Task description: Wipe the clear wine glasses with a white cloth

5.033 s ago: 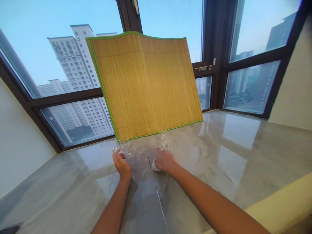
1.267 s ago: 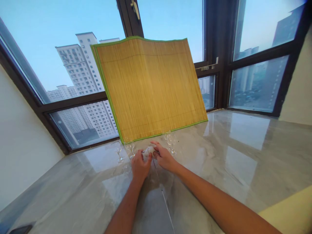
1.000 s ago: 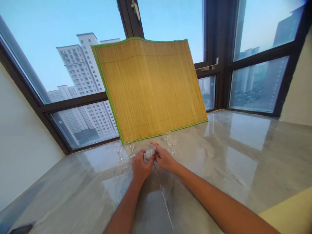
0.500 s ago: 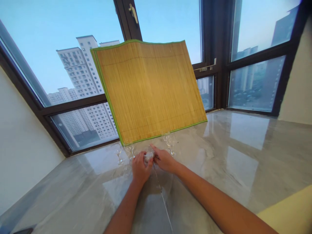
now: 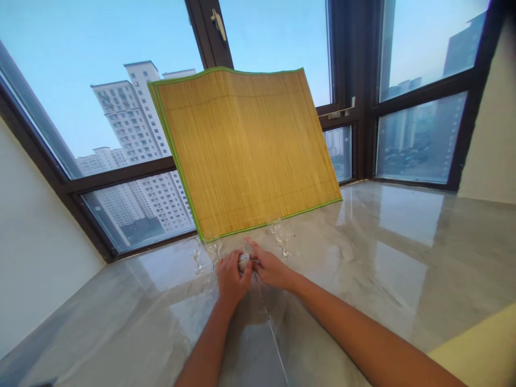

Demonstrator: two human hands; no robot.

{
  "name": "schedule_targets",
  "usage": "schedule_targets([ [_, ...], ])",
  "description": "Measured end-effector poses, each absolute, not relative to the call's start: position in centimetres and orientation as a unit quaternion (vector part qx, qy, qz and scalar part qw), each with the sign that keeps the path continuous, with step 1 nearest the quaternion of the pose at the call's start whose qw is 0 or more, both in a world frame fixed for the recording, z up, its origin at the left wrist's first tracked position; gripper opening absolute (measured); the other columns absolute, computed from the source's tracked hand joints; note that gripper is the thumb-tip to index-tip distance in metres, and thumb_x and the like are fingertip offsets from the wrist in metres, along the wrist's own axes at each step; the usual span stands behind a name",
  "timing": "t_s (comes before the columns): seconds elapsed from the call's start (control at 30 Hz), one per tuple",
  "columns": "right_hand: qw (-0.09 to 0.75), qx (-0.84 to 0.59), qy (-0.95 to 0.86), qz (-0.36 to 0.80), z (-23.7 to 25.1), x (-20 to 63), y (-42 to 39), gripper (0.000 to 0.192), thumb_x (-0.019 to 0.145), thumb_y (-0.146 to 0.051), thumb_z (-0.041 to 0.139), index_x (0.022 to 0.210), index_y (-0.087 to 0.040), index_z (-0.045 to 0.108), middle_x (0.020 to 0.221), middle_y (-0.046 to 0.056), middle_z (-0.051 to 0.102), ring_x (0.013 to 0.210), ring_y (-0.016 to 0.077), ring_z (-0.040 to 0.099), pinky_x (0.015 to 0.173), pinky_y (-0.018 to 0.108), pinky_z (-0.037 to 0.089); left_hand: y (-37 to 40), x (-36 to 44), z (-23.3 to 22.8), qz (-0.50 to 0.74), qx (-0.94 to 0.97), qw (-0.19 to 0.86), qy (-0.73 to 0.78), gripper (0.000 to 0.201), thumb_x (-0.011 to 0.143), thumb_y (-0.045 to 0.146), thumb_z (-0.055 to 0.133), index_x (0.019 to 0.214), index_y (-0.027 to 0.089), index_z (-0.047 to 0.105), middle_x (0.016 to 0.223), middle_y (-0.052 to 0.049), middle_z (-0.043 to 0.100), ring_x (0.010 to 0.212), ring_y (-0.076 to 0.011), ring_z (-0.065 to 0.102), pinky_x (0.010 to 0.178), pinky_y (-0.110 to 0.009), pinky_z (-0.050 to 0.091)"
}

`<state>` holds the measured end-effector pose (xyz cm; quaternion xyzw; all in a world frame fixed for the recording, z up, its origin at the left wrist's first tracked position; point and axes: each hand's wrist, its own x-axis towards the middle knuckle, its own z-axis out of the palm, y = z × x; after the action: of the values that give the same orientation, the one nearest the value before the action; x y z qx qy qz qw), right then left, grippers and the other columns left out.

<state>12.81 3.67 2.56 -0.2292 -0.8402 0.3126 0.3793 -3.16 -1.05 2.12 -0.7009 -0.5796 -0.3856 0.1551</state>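
Above the stone surface, my left hand (image 5: 233, 277) is closed around a small, pale, glassy thing (image 5: 244, 262) that looks like a stemmed glass lying on its side. My right hand (image 5: 272, 267) meets it from the other side, thumb and fingers pinched at its narrow end and the index finger stretched forward. Fingers hide much of its shape. Left of my hands stands a clear stemmed glass (image 5: 197, 259), with another glass (image 5: 216, 246) close behind. Beyond my right hand are more clear stemmed glasses (image 5: 278, 231), hard to make out against the surface.
A folded bamboo mat (image 5: 250, 150) with green edging leans against the window behind the glasses. The glossy grey stone surface (image 5: 342, 279) has a thin pale seam running toward me. Dark window frames (image 5: 365, 107) enclose it, and something yellow (image 5: 484, 344) lies at the lower right.
The pale thing has turned slightly between my hands, and its rounded side now shows more smoothly. Both hands stay in nearly the same place. The glasses have not moved.
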Motion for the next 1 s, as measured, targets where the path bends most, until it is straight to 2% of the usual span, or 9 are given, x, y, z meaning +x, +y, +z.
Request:
schedule_targets([
  [0.17,0.403,-0.134,-0.809,0.407,2.2,12.5,3.2,0.098,0.071,-0.007,0.054,0.157,-0.022,0.01,0.114,0.005,0.066,0.096,0.0179,0.063,0.09,0.034,0.048,-1.1,-3.1,2.0,-0.395,-0.694,0.155,-0.582,0.025,0.09,0.039,0.05,0.102,0.019,0.06,0.099,-0.008,0.07,0.094,-0.0267,0.063,0.083,-0.039,0.04],
  [0.33,0.425,-0.145,-0.804,0.39,3.1,12.8,3.1,0.082,0.078,-0.014,0.061,0.151,-0.02,0.026,0.103,0.004,0.068,0.088,0.0167,0.063,0.084,0.031,0.048,-1.3,-2.7,1.8,-0.401,-0.692,0.129,-0.586,0.025,0.092,0.039,0.048,0.105,0.021,0.059,0.095,-0.007,0.07,0.088,-0.0254,0.063,0.079,-0.036,0.04],
  [0.47,0.412,-0.195,-0.812,0.364,4.1,13.3,2.7,0.069,0.076,-0.026,0.072,0.139,-0.021,0.043,0.089,0.001,0.069,0.077,0.0167,0.063,0.072,0.027,0.046,-1.2,-3.6,1.5,-0.403,-0.713,0.131,-0.558,0.027,0.094,0.04,0.042,0.103,0.022,0.061,0.094,-0.007,0.07,0.085,-0.0247,0.063,0.075,-0.034,0.038],
  [0.67,0.402,-0.262,-0.816,0.323,4.7,13.3,2.3,0.066,0.069,-0.024,0.08,0.129,-0.024,0.051,0.078,-0.002,0.067,0.072,0.0171,0.062,0.069,0.026,0.042,-1.0,-4.7,0.9,-0.382,-0.699,0.132,-0.59,0.034,0.097,0.04,0.033,0.091,0.022,0.061,0.073,-0.005,0.067,0.07,-0.0233,0.061,0.062,-0.03,0.032],
  [0.87,0.439,-0.227,-0.752,0.436,4.4,13.2,2.5,0.065,0.069,-0.019,0.076,0.128,-0.023,0.051,0.076,-0.005,0.061,0.068,0.013,0.057,0.063,0.024,0.042,-1.1,-4.9,1.1,-0.397,-0.689,0.14,-0.59,0.036,0.097,0.039,0.032,0.089,0.022,0.063,0.075,-0.006,0.068,0.07,-0.0226,0.062,0.062,-0.03,0.034],
  [1.0,0.453,-0.214,-0.685,0.529,4.3,12.8,2.2,0.063,0.068,-0.022,0.075,0.127,-0.024,0.051,0.077,-0.005,0.06,0.064,0.0117,0.055,0.057,0.023,0.041,-1.2,-5.3,1.1,-0.422,-0.684,0.141,-0.578,0.035,0.096,0.038,0.033,0.093,0.022,0.064,0.078,-0.006,0.069,0.072,-0.0227,0.063,0.065,-0.03,0.037],
])
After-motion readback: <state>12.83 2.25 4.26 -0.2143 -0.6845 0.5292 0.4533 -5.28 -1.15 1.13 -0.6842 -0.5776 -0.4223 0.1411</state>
